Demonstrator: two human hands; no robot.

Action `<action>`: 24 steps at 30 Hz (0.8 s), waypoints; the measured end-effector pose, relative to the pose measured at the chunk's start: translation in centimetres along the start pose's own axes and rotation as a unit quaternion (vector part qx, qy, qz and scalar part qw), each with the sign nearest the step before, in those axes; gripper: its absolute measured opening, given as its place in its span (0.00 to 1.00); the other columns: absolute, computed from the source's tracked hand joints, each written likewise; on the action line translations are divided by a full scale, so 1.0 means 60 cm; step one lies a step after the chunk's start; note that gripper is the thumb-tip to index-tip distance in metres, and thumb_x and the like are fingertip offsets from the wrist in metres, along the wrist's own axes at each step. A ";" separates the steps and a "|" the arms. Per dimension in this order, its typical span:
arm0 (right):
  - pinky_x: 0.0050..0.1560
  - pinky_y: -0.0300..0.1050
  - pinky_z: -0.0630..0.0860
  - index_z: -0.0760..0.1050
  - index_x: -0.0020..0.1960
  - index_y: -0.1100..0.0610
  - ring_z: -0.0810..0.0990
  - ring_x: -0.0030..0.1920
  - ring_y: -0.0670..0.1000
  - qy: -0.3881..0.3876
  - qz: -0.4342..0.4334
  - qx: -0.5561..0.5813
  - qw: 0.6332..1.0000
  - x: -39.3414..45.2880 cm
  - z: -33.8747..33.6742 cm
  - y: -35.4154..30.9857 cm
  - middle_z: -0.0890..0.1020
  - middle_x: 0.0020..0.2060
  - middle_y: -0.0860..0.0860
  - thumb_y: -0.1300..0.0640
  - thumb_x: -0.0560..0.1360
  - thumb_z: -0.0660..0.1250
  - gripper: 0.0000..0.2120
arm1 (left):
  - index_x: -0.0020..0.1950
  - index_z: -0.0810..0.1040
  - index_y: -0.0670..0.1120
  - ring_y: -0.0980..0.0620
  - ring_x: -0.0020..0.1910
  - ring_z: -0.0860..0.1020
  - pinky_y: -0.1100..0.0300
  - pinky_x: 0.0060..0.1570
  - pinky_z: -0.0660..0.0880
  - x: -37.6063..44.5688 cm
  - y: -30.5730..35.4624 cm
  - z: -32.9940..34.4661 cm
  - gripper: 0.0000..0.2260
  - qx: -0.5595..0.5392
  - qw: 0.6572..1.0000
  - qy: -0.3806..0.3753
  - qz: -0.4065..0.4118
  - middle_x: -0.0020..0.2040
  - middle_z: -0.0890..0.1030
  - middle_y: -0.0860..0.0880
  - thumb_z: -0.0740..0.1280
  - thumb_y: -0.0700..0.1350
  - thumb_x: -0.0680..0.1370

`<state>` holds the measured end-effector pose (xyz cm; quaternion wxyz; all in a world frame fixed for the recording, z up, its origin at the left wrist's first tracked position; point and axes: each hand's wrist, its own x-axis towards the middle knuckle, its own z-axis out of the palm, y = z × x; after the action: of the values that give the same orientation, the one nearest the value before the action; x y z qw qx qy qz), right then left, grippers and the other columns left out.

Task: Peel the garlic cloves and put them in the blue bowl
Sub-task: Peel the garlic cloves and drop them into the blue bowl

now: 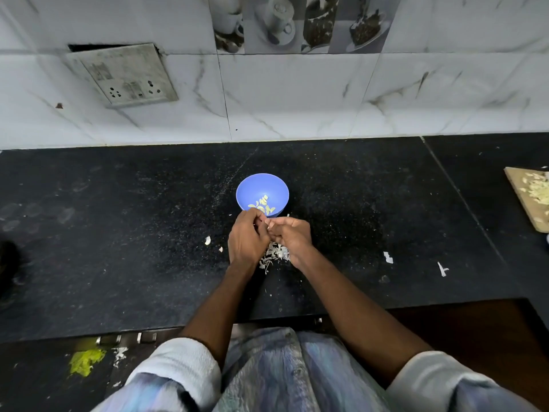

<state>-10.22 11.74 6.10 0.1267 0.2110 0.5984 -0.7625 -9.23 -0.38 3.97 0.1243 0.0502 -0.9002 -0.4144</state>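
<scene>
A blue bowl (262,188) stands on the black counter (118,233) and holds several peeled garlic cloves (263,206). Just in front of the bowl my left hand (248,239) and my right hand (292,236) meet, fingers curled together around a small garlic clove (266,223) that is mostly hidden between them. A pile of white garlic skins (274,254) lies on the counter under my hands. An unpeeled clove (207,240) and a smaller bit (220,249) lie to the left of my left hand.
A wooden cutting board (530,197) with chopped pieces sits at the right edge. White scraps (387,257) lie on the counter to the right. A tiled wall with a socket plate (124,74) rises behind. Yellow-green residue (86,359) lies near the front left.
</scene>
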 end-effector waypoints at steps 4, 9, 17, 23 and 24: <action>0.42 0.44 0.84 0.83 0.49 0.64 0.85 0.36 0.49 0.019 0.013 0.018 1.000 -0.013 0.004 0.020 0.87 0.36 0.55 0.70 0.75 0.73 0.05 | 0.49 0.77 0.51 0.52 0.45 0.76 0.54 0.42 0.73 -0.015 -0.006 -0.007 0.06 0.006 1.000 -0.008 0.013 0.46 0.78 0.54 0.67 0.40 0.78; 0.42 0.45 0.81 0.83 0.48 0.64 0.81 0.34 0.49 0.031 0.026 -0.005 0.999 -0.022 0.008 0.039 0.84 0.37 0.57 0.70 0.75 0.72 0.04 | 0.49 0.73 0.53 0.50 0.44 0.74 0.53 0.42 0.72 -0.029 -0.027 -0.015 0.08 -0.001 0.996 -0.069 0.052 0.44 0.76 0.53 0.67 0.40 0.78; 0.37 0.42 0.76 0.84 0.45 0.64 0.77 0.32 0.49 0.034 0.025 -0.034 0.999 -0.025 0.026 0.030 0.82 0.32 0.55 0.70 0.74 0.71 0.05 | 0.47 0.69 0.53 0.46 0.43 0.75 0.50 0.41 0.75 -0.022 -0.021 -0.023 0.07 0.024 0.995 -0.083 0.040 0.45 0.77 0.53 0.63 0.41 0.80; 0.33 0.37 0.76 0.83 0.49 0.68 0.78 0.31 0.47 0.049 0.005 -0.005 0.999 -0.017 0.029 0.015 0.82 0.32 0.55 0.68 0.76 0.73 0.04 | 0.48 0.74 0.52 0.49 0.44 0.79 0.51 0.42 0.76 -0.011 -0.011 -0.021 0.03 -0.003 0.999 -0.047 -0.025 0.45 0.81 0.53 0.66 0.45 0.81; 0.32 0.36 0.76 0.83 0.50 0.69 0.78 0.30 0.46 0.052 -0.001 -0.009 0.999 -0.017 0.029 0.015 0.82 0.32 0.55 0.68 0.76 0.72 0.04 | 0.48 0.75 0.52 0.49 0.44 0.79 0.50 0.42 0.76 -0.008 -0.014 -0.019 0.03 -0.001 0.998 -0.052 -0.031 0.45 0.81 0.53 0.66 0.45 0.81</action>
<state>-9.20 9.79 6.16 0.0969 0.2484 0.6108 -0.7455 -8.44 -1.69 3.97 0.0647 0.0566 -0.9031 -0.4207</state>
